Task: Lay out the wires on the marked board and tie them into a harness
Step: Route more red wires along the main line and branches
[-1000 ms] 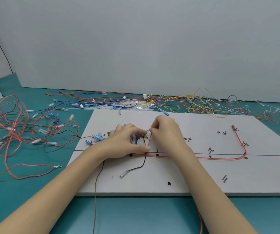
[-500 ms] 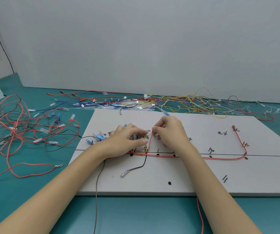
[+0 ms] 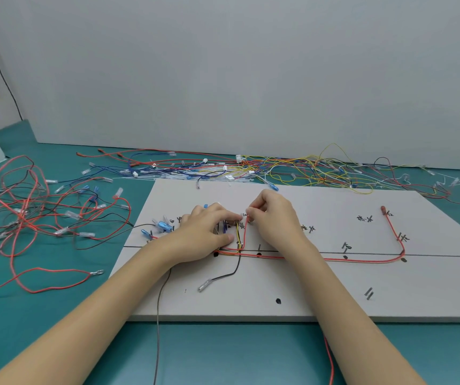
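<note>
A white marked board (image 3: 292, 298) lies on the teal table, with a black line and handwritten marks. A red wire (image 3: 362, 259) runs along the line and bends up to a red terminal at the right. My right hand (image 3: 274, 218) pinches the red wire's left end near the board's middle. My left hand (image 3: 209, 232) presses down on a small bundle of yellow, blue and red wires (image 3: 238, 237) beside it, thumb on the line. A black wire (image 3: 223, 276) with a clear terminal trails toward me. Blue terminals (image 3: 162, 226) lie left of my left hand.
A tangle of red and black wires (image 3: 28, 212) lies on the table at the left. Behind the board stretches a long heap of mixed wires (image 3: 279, 168) against the white wall. A grey wire (image 3: 158, 329) and a red one (image 3: 330, 362) hang off the board's front edge.
My right hand has shifted slightly right and up, drawing the red wire's end upright beside the yellow wire. My left hand has stayed pressed on the bundle.
</note>
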A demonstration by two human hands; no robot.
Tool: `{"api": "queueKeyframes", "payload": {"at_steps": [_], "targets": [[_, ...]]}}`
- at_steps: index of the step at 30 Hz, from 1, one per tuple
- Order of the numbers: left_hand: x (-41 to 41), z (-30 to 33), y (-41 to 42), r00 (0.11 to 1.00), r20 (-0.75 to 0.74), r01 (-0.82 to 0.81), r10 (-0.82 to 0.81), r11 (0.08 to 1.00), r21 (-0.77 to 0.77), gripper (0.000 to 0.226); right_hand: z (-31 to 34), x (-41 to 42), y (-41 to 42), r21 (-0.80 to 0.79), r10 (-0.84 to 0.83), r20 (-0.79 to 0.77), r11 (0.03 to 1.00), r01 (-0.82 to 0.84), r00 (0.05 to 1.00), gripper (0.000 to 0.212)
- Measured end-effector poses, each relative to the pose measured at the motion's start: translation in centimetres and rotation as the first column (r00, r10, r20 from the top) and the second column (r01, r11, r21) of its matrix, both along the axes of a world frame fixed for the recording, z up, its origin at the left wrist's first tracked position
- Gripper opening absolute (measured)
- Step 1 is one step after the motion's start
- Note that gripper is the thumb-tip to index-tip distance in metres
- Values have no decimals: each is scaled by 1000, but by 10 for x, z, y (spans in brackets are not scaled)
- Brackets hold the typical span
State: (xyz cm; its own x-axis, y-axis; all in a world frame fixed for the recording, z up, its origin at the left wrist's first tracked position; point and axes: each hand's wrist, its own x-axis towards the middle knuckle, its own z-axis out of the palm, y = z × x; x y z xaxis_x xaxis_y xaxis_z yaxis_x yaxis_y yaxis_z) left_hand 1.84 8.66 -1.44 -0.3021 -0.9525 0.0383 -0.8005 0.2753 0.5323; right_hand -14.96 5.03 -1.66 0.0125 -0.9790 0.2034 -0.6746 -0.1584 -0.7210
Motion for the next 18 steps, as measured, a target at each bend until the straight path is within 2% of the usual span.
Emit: {"api": "queueKeyframes", "payload": {"at_steps": [7,14,16,18], "targets": [[1,1,0,999,-31,-16,17,1000,19,42,-4,1,-2,2,5,-43,1000,-5,999,5],[-3,-6,-1,997,74,-21,27,997,-79,38,-5,-1,-3,-5,5,-26,1000,-5,1000,9],[-1,-6,-2,999,19,-30,31,998,-46,34,-5,-2,-3,-1,4,-16,1000,-4,1000,11],[1,-3,-3,988,-147,-46,48,999,19,33,-6,-2,-3,1,5,-18,1000,-5,1000,13]]}}
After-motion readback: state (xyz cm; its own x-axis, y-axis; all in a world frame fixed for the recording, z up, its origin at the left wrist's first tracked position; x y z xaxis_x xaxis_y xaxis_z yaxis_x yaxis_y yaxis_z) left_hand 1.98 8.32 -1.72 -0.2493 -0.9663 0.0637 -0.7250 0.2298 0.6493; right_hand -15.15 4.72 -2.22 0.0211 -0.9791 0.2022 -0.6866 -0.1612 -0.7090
